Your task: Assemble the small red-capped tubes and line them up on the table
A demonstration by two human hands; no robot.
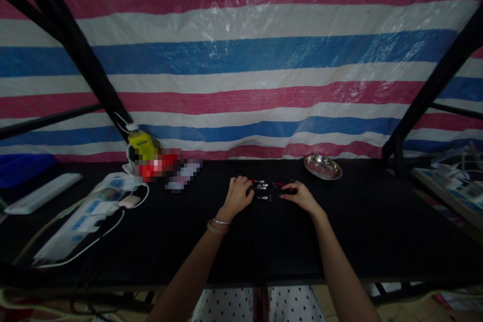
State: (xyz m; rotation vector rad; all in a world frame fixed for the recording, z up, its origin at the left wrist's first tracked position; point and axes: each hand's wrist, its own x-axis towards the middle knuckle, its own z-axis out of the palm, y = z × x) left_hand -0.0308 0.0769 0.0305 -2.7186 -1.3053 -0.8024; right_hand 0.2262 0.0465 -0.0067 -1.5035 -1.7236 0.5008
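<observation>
My left hand (238, 196), with bangles on its wrist, rests low over the black table, its fingers curled at a cluster of small slim pieces (260, 187). They have shiny silver ends, and one shows red; their kind is too small to make out. Across a short gap my right hand (300, 197) has thumb and fingers closed round a small dark-and-red piece (278, 184), partly hidden by the fingers. A tiny dark piece with a metallic look (270, 197) lies between the hands.
A round metal dish (323, 167) stands at the back right. Leftward are a blurred phone-like object (184, 176), a red item (158, 165), a yellow bottle (142, 144) and a white power strip (86, 219) with cables. Striped sheeting (241, 80) hangs behind the black table (271, 246).
</observation>
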